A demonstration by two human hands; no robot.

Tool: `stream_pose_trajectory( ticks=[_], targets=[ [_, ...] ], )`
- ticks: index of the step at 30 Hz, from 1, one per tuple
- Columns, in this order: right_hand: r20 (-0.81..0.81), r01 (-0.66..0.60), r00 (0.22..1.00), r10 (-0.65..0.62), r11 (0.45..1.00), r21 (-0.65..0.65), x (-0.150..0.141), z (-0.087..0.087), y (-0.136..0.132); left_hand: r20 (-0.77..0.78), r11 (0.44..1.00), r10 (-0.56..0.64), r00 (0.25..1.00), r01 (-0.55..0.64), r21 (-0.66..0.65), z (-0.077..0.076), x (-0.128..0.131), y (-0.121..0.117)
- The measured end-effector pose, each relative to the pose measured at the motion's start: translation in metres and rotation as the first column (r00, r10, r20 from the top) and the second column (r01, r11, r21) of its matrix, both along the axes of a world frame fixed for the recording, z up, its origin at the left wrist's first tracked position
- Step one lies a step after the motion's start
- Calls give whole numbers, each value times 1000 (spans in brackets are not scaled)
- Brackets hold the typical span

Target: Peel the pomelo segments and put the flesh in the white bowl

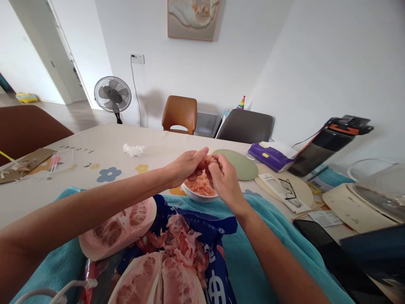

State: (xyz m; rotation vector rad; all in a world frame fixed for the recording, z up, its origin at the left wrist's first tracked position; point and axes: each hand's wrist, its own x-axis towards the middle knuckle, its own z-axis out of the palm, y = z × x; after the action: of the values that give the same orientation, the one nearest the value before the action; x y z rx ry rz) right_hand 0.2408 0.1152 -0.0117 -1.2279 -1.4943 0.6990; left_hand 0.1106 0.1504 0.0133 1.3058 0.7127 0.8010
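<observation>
My left hand (pixel 189 166) and my right hand (pixel 224 176) meet above a bowl (pixel 199 197) holding torn pink pomelo flesh (pixel 201 186). Between the fingers of both hands is a small piece of pomelo flesh (pixel 210 161), partly covered by them. Nearer to me, pomelo rind halves (pixel 147 276) show their pink inner sides, and another rind half (pixel 118 228) lies under my left forearm. A heap of membrane scraps (pixel 185 245) rests on a blue plastic bag (pixel 218 226). Under these is a teal towel (pixel 253 266).
Beyond the bowl are a green placemat (pixel 242 166) and a crumpled tissue (pixel 133 150). To the right stand a purple tissue pack (pixel 270 157), a dark bottle (pixel 325 145), eyeglasses (pixel 288 190) and a black phone (pixel 335 259). A white cable (pixel 71 288) lies at lower left.
</observation>
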Motion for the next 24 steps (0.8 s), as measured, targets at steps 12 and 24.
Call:
stream_pose_trajectory(
  ticks=[12,24],
  targets=[
    [-480,-277,866,137,932,-235,-4,0,4,-55,984,28,998,-37,-171,0,-8,7],
    [-382,-223,906,184,973,-61,0,-13,10,-14,988,13,1000,-15,-153,-3,-7,10]
  ],
)
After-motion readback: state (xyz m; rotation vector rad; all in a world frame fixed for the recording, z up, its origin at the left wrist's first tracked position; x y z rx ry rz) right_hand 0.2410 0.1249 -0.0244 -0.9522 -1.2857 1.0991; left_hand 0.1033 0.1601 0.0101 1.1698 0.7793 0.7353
